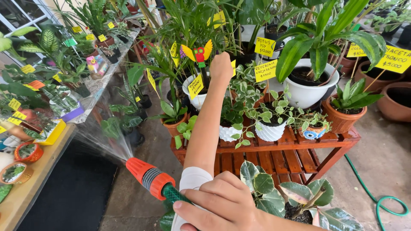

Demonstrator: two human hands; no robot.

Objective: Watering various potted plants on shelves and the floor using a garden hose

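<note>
Nearest to the camera, at the bottom of the view, the right hand (222, 205) has its fingers curled tight around the green hose (173, 194), just behind the orange spray nozzle (147, 176). The nozzle points up and to the left, and a fine fan of water (107, 137) goes from it toward the plants on the left. Just beside this hand, a variegated plant (274, 192) with cream and green leaves stands in dark soil. Another part of the green hose lies in a loop on the concrete floor (385, 162) at the right. Further out, the left arm, with a white sleeve near the elbow, stretches forward over a red wooden plant stand (278, 147). The left hand (221, 68) is among the leaves above a white pot (195, 96), next to a butterfly-shaped garden ornament (198, 53) in yellow and red; I cannot tell if its fingers are spread or closed on something. On the stand are small pots, a large white pot (310, 85) and a terracotta pot (340, 119), many with yellow price tags (265, 70). At the far left, a long shelf (25, 188) carries more potted plants.
</note>
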